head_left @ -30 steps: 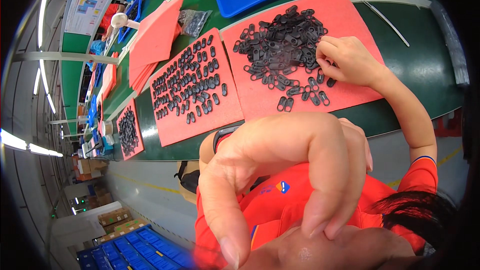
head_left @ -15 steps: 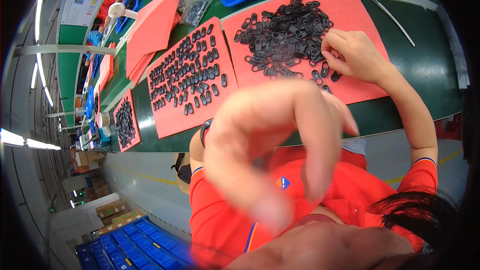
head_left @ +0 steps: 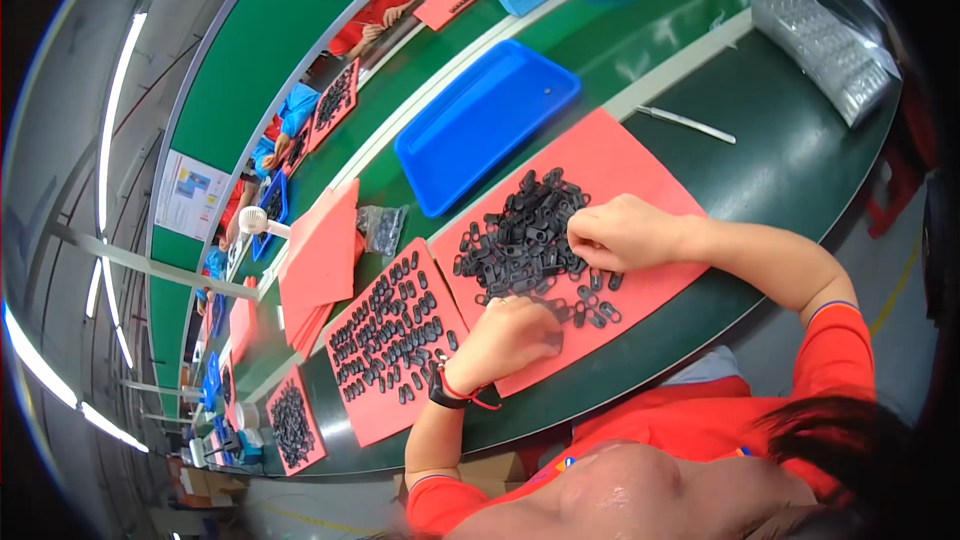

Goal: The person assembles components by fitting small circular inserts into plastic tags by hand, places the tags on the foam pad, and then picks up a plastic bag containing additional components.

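Note:
A heap of small black oval parts with holes (head_left: 525,235) lies on a pink foam mat (head_left: 640,170). At the heap's right edge is my right hand (head_left: 625,233), its fingers curled together over the parts; whatever they pinch is hidden. My left hand (head_left: 510,340), with a dark band at the wrist, hangs over the near-left part of the same mat, just below the heap. Its fingertips point right and are blurred, so their grip does not show. Several loose black parts (head_left: 596,314) lie between my hands.
To the left, a second pink mat (head_left: 375,420) bears black parts in rows. Farther left is a mat of more parts (head_left: 291,425). A blue tray (head_left: 430,195), stacked pink sheets (head_left: 322,260), a clear bag (head_left: 382,228), a white pen-like tool (head_left: 690,124) and plastic trays (head_left: 820,50) lie behind.
My left hand has moved from close before the camera down to the mat near the heap. My right hand stays at the heap's right edge. The view has tilted, showing more of the far table.

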A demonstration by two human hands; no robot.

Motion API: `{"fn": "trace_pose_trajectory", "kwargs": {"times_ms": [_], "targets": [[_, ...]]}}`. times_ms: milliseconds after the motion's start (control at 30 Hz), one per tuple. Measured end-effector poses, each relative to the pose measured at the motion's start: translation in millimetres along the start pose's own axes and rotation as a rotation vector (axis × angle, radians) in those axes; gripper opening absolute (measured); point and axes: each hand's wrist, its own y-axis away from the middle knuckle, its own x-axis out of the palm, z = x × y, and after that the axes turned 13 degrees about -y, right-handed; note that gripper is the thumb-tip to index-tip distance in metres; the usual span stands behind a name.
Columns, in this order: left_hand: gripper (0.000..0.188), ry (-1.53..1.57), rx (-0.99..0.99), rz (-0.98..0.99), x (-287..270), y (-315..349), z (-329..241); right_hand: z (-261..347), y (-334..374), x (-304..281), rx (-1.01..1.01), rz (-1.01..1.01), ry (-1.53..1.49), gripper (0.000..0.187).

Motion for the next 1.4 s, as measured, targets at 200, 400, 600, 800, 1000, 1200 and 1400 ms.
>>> {"fn": "trace_pose_trajectory", "kwargs": {"times_ms": [200, 400, 600, 800, 1000, 1200, 1400], "targets": [[0.028, 0.032, -0.005, 0.112, -2.7, -6.4, 3.0, 11.6, -2.7, -7.5, 0.07, 0.004, -0.112, 0.01], [0.027, 0.078, 0.083, 0.06, -5.1, -8.8, 12.1, 48.3, -13.1, -48.9, 0.162, -0.025, -1.009, 0.005], [0.021, 0.278, -0.038, 0.098, 4.7, -7.1, 23.4, 137.0, -4.8, -95.4, -0.527, -0.107, -1.231, 0.011], [0.014, 0.371, -0.254, -0.118, -7.6, -2.7, 13.0, 175.0, 9.5, -117.2, -0.586, 0.005, -1.355, 0.01], [0.011, 0.583, -0.29, -0.263, 3.5, -18.6, 11.5, 201.5, 33.8, -117.1, -0.709, 0.194, -1.562, 0.006], [0.011, 0.8, -0.308, -0.349, 13.8, -27.2, 15.9, 159.5, 29.6, -107.9, -0.664, 0.474, -1.432, 0.018], [0.01, 0.9, -0.348, -0.425, 11.8, -47.7, 16.6, 81.6, -4.6, -70.9, 0.272, 0.047, -1.018, 0.01]]}}
